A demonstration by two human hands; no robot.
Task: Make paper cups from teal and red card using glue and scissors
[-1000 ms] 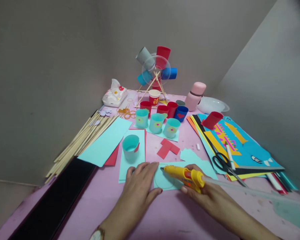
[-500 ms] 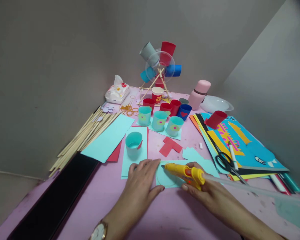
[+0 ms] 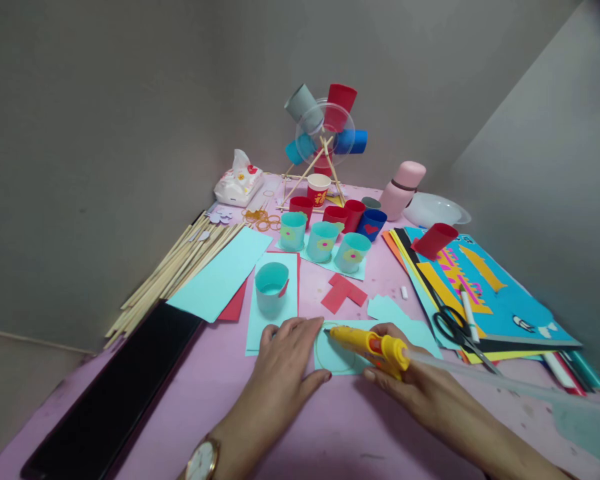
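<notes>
My right hand grips a yellow glue gun, its nozzle pointing left onto a light-blue paper sheet with a drawn circle. My left hand lies flat on the table with fingers spread, pressing the sheet's left edge beside the circle. A watch sits on that wrist. Just beyond my left hand a light-blue paper cup stands on another light-blue sheet.
Behind stand three decorated light-blue cups, red and blue cups, a cup-and-stick wheel model and a pink bottle. Wooden sticks and a black strip lie left. Coloured paper, scissors and a pen lie right.
The view has shifted slightly, so everything sits a little to the right. Both hands and the glue gun keep the same place on the sheet.
</notes>
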